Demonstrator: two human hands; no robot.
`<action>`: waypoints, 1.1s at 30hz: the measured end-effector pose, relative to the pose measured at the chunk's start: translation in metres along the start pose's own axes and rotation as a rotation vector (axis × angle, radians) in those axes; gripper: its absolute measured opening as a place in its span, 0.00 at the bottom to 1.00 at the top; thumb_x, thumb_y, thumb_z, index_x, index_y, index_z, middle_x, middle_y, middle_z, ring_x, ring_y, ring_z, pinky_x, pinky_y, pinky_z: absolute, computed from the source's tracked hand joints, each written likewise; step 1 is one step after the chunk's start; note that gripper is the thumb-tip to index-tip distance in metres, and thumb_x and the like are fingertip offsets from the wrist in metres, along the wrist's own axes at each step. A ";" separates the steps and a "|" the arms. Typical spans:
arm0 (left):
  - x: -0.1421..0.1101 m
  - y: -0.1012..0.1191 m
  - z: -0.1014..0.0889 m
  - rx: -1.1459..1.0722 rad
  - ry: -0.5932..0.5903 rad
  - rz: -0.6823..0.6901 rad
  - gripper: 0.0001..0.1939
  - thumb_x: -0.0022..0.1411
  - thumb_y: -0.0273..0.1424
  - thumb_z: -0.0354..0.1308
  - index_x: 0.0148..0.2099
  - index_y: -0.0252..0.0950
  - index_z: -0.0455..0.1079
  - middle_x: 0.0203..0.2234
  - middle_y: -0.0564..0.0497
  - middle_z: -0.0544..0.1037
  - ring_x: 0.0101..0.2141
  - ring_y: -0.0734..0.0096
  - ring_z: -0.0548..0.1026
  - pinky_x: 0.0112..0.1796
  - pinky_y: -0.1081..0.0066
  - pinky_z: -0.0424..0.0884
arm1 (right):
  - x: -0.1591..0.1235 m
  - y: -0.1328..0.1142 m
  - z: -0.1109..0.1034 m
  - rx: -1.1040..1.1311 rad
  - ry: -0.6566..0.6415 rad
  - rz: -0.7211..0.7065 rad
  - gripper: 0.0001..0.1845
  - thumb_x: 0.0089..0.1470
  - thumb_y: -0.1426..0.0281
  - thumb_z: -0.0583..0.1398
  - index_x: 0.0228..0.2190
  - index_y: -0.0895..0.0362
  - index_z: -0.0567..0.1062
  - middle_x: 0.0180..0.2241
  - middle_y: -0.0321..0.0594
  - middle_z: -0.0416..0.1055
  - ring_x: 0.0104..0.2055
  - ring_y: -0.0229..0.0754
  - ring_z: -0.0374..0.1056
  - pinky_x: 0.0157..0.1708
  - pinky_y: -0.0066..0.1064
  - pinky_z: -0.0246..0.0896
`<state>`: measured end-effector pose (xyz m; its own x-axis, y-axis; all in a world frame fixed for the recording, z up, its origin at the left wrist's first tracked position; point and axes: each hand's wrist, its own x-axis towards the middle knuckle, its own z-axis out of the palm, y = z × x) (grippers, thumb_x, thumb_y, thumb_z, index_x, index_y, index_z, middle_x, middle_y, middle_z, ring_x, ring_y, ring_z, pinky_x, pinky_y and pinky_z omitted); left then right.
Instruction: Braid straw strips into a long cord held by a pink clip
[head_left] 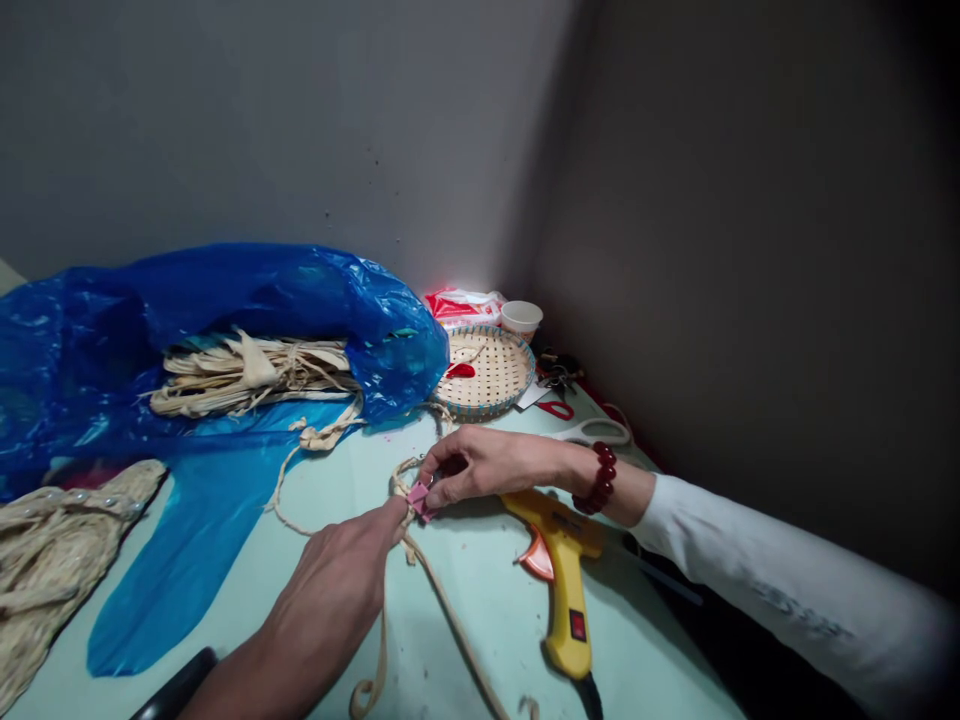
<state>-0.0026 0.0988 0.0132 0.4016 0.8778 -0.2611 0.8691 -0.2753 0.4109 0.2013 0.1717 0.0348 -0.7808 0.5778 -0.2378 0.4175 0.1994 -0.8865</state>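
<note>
A small pink folded piece [418,498] sits between my two hands, against a knotted loop in a twisted straw cord [448,590]. My right hand [480,465] comes from the right and pinches the pink piece between thumb and fingertips. From the lower left, my left hand [337,570] has its fingers closed on the cord at the knot, its fingertips touching the pink piece's left edge. The cord's tails run down the table toward me. Just right of the hands lies a yellow hot glue gun [568,610] with an orange trigger.
A blue plastic bag [247,280] holds a bundle of dried straw [259,375]. A woven straw piece [56,580] with beads lies at left. Behind my hands are a round woven tray [495,375], a paper cup [523,318], a red-and-white packet [465,306] and scissors [596,432].
</note>
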 end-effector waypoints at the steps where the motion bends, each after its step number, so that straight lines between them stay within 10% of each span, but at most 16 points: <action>1: 0.000 0.000 0.000 0.009 0.007 -0.009 0.16 0.68 0.32 0.38 0.47 0.41 0.66 0.35 0.48 0.80 0.35 0.55 0.77 0.34 0.64 0.65 | -0.001 -0.002 0.001 -0.003 0.007 0.021 0.15 0.54 0.68 0.62 0.41 0.64 0.78 0.37 0.42 0.78 0.38 0.39 0.71 0.35 0.23 0.62; 26: 0.003 -0.001 -0.004 0.106 -0.072 0.003 0.20 0.69 0.30 0.35 0.53 0.38 0.65 0.39 0.41 0.80 0.41 0.48 0.77 0.39 0.58 0.67 | 0.003 -0.003 0.004 -0.284 0.180 -0.080 0.09 0.54 0.68 0.63 0.35 0.62 0.80 0.33 0.41 0.78 0.33 0.40 0.70 0.35 0.26 0.59; 33: 0.001 -0.008 -0.004 0.011 -0.047 0.090 0.20 0.68 0.30 0.38 0.55 0.45 0.66 0.37 0.49 0.81 0.35 0.62 0.78 0.36 0.70 0.67 | 0.003 0.004 0.000 -0.094 0.121 -0.052 0.12 0.54 0.68 0.63 0.36 0.63 0.81 0.33 0.41 0.79 0.36 0.41 0.71 0.37 0.26 0.60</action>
<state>-0.0098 0.1034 0.0132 0.4908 0.8302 -0.2642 0.8320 -0.3568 0.4248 0.2007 0.1744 0.0312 -0.7435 0.6544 -0.1378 0.4238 0.3016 -0.8541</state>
